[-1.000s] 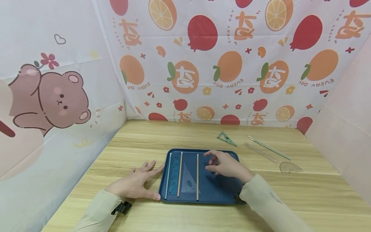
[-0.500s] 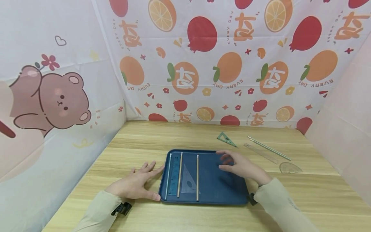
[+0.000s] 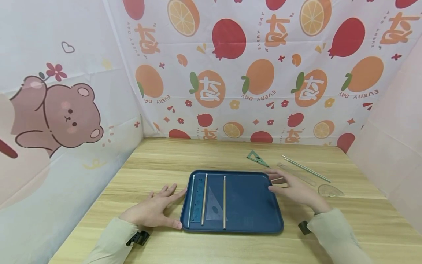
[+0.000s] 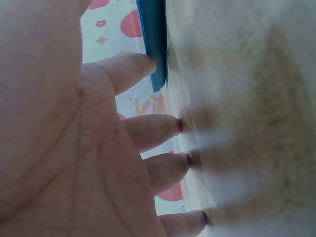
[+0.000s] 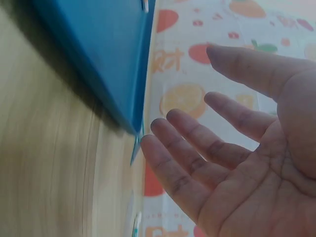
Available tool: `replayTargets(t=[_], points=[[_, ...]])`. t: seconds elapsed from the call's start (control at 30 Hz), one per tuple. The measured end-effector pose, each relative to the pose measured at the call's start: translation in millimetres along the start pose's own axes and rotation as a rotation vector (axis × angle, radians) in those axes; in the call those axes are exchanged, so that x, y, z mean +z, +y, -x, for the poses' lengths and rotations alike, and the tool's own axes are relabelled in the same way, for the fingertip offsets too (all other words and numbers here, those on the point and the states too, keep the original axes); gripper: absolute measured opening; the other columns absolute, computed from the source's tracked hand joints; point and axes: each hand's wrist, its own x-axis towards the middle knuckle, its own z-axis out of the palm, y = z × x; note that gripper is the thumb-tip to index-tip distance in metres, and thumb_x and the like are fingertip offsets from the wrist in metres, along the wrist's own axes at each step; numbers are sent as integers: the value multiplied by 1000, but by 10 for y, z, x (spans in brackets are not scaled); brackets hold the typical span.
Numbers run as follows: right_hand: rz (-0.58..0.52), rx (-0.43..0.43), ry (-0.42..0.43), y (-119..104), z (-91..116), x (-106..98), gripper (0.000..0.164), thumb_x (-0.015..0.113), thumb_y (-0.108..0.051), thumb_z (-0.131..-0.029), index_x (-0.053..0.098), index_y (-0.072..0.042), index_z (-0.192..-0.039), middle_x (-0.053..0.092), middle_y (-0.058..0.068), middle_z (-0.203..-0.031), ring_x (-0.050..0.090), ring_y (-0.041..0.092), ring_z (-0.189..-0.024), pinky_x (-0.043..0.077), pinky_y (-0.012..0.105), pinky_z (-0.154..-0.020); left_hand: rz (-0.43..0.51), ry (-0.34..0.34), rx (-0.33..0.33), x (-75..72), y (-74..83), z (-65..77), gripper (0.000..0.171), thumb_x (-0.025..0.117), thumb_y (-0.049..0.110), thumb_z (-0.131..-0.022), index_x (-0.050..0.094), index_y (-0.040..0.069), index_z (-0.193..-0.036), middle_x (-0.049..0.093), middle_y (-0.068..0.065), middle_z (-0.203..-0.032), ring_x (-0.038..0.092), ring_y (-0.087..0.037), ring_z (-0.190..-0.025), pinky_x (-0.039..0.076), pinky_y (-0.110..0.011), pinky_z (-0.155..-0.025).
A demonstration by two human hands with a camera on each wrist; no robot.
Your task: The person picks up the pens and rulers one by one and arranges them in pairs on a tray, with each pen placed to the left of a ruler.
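A dark blue tray [image 3: 250, 205] lies on the wooden table. In its left half are a blue-green pencil [image 3: 191, 201], a teal ruler [image 3: 197, 200], a gold pencil [image 3: 204, 200], a clear set square [image 3: 213, 209] and another gold pencil [image 3: 225, 203]. My left hand [image 3: 153, 209] rests beside the tray's left edge, fingers spread, with thumb and index finger at the rim; the left wrist view shows fingertips on the table. Above the tray's right edge hovers my right hand [image 3: 295, 187], holding nothing, its fingers loosely extended in the right wrist view.
Behind the tray lies a green set square [image 3: 258, 158]. To the right are pale green pencils [image 3: 306, 169], a clear ruler [image 3: 296, 174] partly behind my right hand, and a clear protractor [image 3: 330, 190]. Printed cloth [image 3: 237, 84] stands along the back of the table.
My right hand has moved right, from over the middle of the tray to its right edge, uncovering the tray's right side. The left hand and the things in the tray have stayed put.
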Motion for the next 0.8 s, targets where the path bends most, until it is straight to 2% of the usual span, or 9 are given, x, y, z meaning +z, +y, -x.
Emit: replayTargets(t=[0.17, 0.37, 0.53, 0.8], points=[[49, 9, 46, 127, 60, -100, 58, 72, -27, -105, 52, -12, -158, 63, 24, -149, 66, 43, -133, 56, 62, -106, 0, 0, 0, -3, 9, 2, 112, 84, 69, -80, 36, 23, -170, 20, -29, -177, 12, -59, -162, 9, -90, -116], [42, 4, 84, 230, 151, -214, 56, 71, -22, -105, 52, -7, -156, 62, 29, -148, 64, 49, -132, 55, 63, -105, 4, 0, 4, 1, 2, -1, 112, 85, 69, -80, 36, 23, -170, 20, -29, -176, 12, -60, -162, 9, -91, -115], [30, 58, 105, 311, 272, -349, 58, 70, -24, -106, 51, -7, -157, 59, 29, -152, 60, 52, -135, 56, 63, -104, 6, -4, 2, 5, -4, -3, 112, 84, 69, -80, 35, 23, -170, 19, -29, -176, 13, -59, -162, 9, -91, -115], [102, 129, 152, 580, 470, -577, 59, 67, -22, -107, 48, 4, -156, 55, 37, -150, 56, 61, -135, 55, 67, -103, -1, 9, 1, -3, 9, -4, 113, 85, 70, -79, 37, 22, -169, 21, -29, -176, 14, -60, -162, 10, -91, -115]])
